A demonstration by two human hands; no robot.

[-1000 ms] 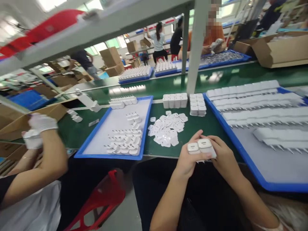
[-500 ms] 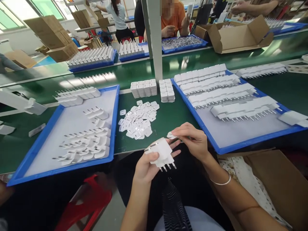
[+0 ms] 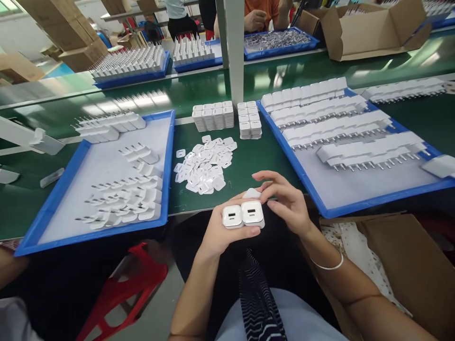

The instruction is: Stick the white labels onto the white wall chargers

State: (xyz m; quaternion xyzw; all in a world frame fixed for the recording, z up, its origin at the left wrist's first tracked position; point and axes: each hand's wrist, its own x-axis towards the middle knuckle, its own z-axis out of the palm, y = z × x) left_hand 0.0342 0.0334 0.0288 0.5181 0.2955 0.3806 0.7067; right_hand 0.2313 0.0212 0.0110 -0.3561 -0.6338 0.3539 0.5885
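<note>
My left hand is closed around two white USB charger plugs held side by side. Their port faces point up toward me, each with two dark slots. Just behind them, a white piece like a cover plate shows between my left fingers and my right fingertips. My right hand is beside the chargers, its index finger raised and its fingers and thumb apart. One right fingertip is close to the white piece; whether it touches is unclear. A loose pile of white cover plates lies on the green table ahead of my hands.
A blue tray with rows of pronged chargers lies left, and another blue tray lies right. Stacked cover plates stand by a metal post. Below right is an open cardboard box; a red stool is lower left.
My left hand has turned the chargers from prongs toward me to port faces up. My right hand's fingers, pinching a white piece before, have spread. The camera view has tipped downward.
</note>
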